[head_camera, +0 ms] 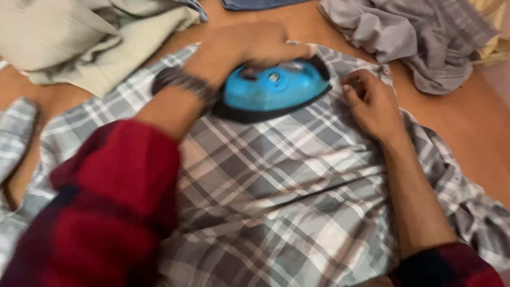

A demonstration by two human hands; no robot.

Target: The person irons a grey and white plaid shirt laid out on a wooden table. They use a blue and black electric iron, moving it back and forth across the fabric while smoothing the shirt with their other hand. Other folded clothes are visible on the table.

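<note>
Blue and black, the iron (273,90) sits on the grey plaid shirt (276,202) under the left hand (247,48), which is clenched over its handle. Just right of the iron, the right hand (372,103) presses its curled fingers onto the shirt, gripping nothing. Beyond both hands lie a beige garment (90,37) and a crumpled grey one (409,37).

The left hand (249,45) grips a blue iron (273,90) resting on a grey plaid shirt (276,196) spread over the orange counter (467,122). Just right of the iron, the right hand (372,103) presses the shirt flat. Beige cloth (90,37) lies far left, grey cloth (409,32) far right.
</note>
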